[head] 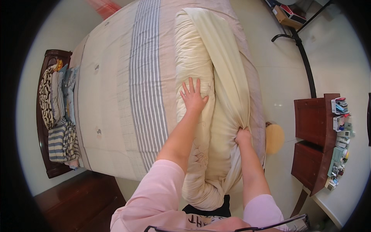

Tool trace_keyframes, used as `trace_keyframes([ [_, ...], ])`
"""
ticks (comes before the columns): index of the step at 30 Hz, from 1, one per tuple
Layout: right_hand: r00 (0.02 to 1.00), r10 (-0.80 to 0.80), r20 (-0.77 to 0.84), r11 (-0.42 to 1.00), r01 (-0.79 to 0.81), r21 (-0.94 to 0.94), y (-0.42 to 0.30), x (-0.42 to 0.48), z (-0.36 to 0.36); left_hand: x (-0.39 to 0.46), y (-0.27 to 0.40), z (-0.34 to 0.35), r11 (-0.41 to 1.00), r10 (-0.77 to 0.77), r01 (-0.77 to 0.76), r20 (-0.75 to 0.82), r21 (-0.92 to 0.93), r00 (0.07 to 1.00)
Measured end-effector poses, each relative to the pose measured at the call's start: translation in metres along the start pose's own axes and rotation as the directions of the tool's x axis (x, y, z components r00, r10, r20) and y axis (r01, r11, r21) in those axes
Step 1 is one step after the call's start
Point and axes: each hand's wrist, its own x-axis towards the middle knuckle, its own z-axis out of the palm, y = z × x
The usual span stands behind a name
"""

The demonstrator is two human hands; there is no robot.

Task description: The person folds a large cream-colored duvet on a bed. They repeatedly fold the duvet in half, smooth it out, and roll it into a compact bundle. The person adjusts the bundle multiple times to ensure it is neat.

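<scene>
A cream quilt [193, 52], folded into a long thick roll, lies along the right part of a bed, its near end close to my body. My left hand [193, 98] rests flat on top of the roll with fingers spread. Bunched cream fabric [229, 63] of the quilt or its cover is gripped in my right hand [243, 135], and folds fan out from that fist. Embroidered flowers show on the roll near my left forearm. Under it all is a bedspread [145, 66] with grey and white stripes.
Folded bedding [58, 139] and clothes are stacked by the dark wooden headboard [43, 150] at left. On the right stand a round wooden stool [274, 139], a red-brown cabinet [310, 119] bearing small items, and a black metal stand [308, 69]. A dark wooden cabinet [84, 200] is at lower left.
</scene>
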Motion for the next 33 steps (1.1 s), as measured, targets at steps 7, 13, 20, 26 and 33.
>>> trace_keyframes([
  [7,0.888,-0.203,0.412,0.958,0.267,-0.104,0.014,0.023,-0.038,0.009,-0.009,0.070,0.997,-0.055,0.057,-0.046,0.042,0.997],
  [13,0.896,-0.367,0.252,0.930,0.352,0.102,-0.040,0.063,-0.172,0.016,-0.012,0.093,0.996,-0.088,0.086,-0.052,-0.028,0.995],
  [20,0.155,-0.633,-0.758,0.437,0.880,-0.186,-0.176,0.133,-0.316,0.014,-0.018,0.106,0.998,-0.044,0.038,-0.099,-0.059,0.994],
  [26,0.096,-0.741,-0.664,0.644,0.379,-0.664,-0.248,0.230,-0.391,0.018,-0.018,0.110,0.992,-0.038,0.018,-0.158,-0.126,0.987],
  [33,0.352,-0.630,-0.692,0.775,0.237,-0.585,-0.239,0.351,-0.463,0.010,-0.022,0.115,0.995,-0.047,0.032,-0.165,-0.093,0.985],
])
